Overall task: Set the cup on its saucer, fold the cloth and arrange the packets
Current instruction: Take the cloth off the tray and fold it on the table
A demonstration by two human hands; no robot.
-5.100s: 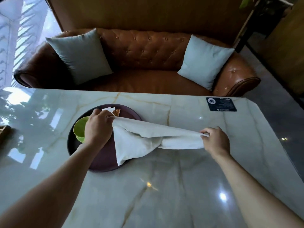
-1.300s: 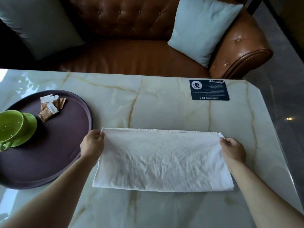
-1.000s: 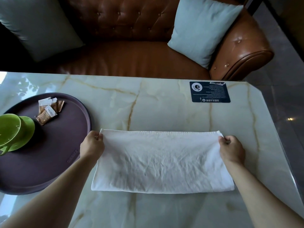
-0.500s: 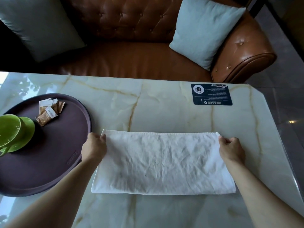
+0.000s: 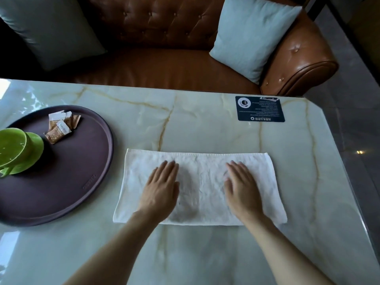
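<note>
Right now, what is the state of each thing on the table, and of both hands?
cloth: folded, lying flat on table
left hand: open, flat on cloth
right hand: open, flat on cloth
cup: tilted on saucer
packets: loose pile on tray
tray: resting on table

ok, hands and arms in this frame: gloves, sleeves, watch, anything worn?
Nothing worn that shows. The left hand and right hand are bare: no gloves, no visible rings. Both forearms are bare from the wrist to the bottom edge of the frame, with no sleeve, watch, strap or band in view. No markers, cables or sensors on either arm. Motion blur softens the fingers, so fine detail like nails is hard to make out.
</note>
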